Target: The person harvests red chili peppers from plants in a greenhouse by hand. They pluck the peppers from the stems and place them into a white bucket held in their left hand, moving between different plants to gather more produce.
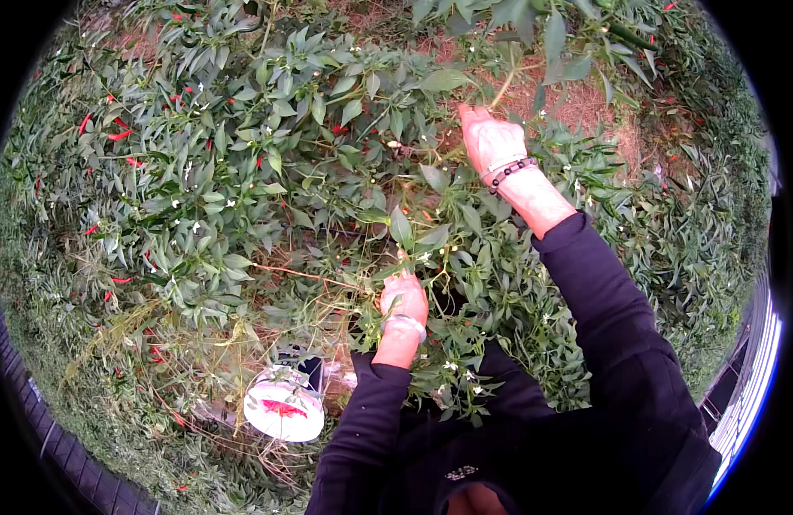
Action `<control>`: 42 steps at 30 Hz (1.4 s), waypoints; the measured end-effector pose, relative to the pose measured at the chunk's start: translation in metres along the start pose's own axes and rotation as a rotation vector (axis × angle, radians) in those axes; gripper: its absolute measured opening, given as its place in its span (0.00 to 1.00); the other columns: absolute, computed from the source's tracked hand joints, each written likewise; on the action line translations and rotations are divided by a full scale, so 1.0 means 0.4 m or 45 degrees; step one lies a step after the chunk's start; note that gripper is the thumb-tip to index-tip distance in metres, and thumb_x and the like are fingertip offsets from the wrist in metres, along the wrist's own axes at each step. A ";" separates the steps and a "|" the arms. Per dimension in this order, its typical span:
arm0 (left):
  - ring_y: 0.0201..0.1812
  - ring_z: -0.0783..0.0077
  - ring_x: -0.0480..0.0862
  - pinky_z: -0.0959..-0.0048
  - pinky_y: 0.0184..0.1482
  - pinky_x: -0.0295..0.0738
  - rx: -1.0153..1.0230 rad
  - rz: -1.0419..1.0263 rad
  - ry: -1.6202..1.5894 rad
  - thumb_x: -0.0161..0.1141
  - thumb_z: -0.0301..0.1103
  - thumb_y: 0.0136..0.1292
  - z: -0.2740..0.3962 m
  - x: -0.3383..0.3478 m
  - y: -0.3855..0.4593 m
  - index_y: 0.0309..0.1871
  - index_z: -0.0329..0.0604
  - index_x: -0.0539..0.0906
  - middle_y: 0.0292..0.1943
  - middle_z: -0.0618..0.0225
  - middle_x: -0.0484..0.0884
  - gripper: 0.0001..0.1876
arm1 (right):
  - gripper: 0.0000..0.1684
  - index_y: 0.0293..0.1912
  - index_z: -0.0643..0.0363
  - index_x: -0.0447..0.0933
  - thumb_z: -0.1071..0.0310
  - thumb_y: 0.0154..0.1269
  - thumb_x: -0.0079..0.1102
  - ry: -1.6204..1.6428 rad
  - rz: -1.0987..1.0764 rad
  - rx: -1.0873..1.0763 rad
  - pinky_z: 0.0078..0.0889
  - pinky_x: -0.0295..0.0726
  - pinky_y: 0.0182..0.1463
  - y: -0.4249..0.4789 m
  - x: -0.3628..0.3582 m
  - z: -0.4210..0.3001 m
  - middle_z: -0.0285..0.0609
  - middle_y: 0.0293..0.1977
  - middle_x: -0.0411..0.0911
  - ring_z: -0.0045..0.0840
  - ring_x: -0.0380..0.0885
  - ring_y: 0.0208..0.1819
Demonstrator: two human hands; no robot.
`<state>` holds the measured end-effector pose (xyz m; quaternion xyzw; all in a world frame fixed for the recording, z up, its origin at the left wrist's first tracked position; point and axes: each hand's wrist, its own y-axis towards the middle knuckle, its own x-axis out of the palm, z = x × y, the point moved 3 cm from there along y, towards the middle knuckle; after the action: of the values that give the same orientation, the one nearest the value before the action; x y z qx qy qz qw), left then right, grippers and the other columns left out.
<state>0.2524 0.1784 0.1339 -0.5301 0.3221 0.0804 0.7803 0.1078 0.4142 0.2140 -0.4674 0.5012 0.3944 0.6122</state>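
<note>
My right hand (494, 140), with a dark beaded bracelet at the wrist, reaches among the stems of a chili pepper plant (446, 80). Its fingers are curled near a pale stem, and whether they grip it cannot be seen. Lower and nearer my body, my left hand (404, 296) is among leaves and thin stems, with a pale band round the wrist. Foliage partly covers its fingers, so what it holds is hidden. Small white flowers and red chili peppers (120, 136) show among the leaves.
A white bucket (284, 432) with red chili peppers inside stands on the ground left of my left forearm. Dry stalks (306, 275) and thin weeds lie around it. Dense pepper plants surround me, with reddish-brown ground (573, 103) showing between them at the upper right.
</note>
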 end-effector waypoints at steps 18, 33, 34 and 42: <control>0.45 0.47 0.73 0.58 0.47 0.69 0.106 0.051 -0.343 0.54 0.29 0.48 -0.147 -0.038 -0.045 0.51 0.30 0.67 0.44 0.45 0.72 0.24 | 0.10 0.34 0.59 0.76 0.64 0.56 0.58 1.303 0.160 1.002 0.25 0.71 0.27 -0.014 -0.045 0.462 0.35 0.21 0.74 0.19 0.71 0.22; 0.44 0.51 0.74 0.60 0.49 0.67 0.112 0.254 0.027 0.52 0.37 0.51 -0.183 -0.023 -0.067 0.49 0.32 0.71 0.42 0.45 0.76 0.23 | 0.14 0.39 0.54 0.78 0.61 0.60 0.45 0.120 -0.524 0.087 0.40 0.75 0.41 0.257 0.284 0.156 0.44 0.41 0.76 0.35 0.77 0.43; 0.45 0.51 0.74 0.60 0.50 0.66 0.074 0.169 0.040 0.52 0.37 0.51 -0.165 -0.038 -0.059 0.49 0.31 0.70 0.43 0.45 0.75 0.24 | 0.15 0.39 0.55 0.78 0.62 0.60 0.45 0.216 -0.578 0.086 0.40 0.75 0.43 0.259 0.269 0.158 0.45 0.45 0.74 0.36 0.75 0.46; 0.48 0.44 0.70 0.58 0.51 0.66 0.018 0.095 0.013 0.51 0.34 0.50 -0.109 -0.106 -0.051 0.49 0.28 0.69 0.45 0.39 0.72 0.23 | 0.13 0.37 0.56 0.77 0.65 0.59 0.43 0.327 -0.426 0.151 0.35 0.77 0.36 0.261 0.276 0.170 0.40 0.34 0.80 0.32 0.80 0.36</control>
<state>0.2105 0.1408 0.1646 -0.5124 0.3461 0.1045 0.7789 0.0458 0.5080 0.0912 -0.5535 0.5128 0.1944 0.6268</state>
